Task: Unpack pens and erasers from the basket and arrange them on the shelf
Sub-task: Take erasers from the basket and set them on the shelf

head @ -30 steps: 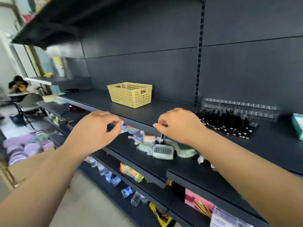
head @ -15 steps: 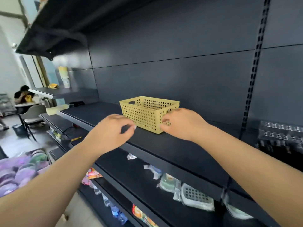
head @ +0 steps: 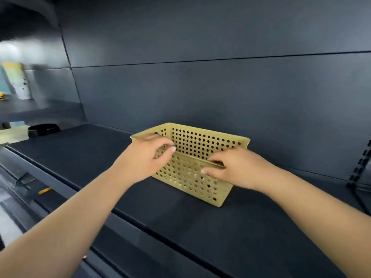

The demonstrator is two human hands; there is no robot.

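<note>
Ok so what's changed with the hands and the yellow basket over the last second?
Both hands rose from the lower shelf's front edge to the yellow basket. The left hand now grips the near rim at its left end; the right hand grips the same rim further right. The basket stands in the same spot on the dark shelf.

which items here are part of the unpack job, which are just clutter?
Job:
- yellow perforated plastic basket, contents not visible
- dark metal shelf under it
- left hand, fingers at the near rim
- right hand, fingers over the near rim

Lying about:
- black shallow tray, far left
- blurred pale carton, side shelf
</note>
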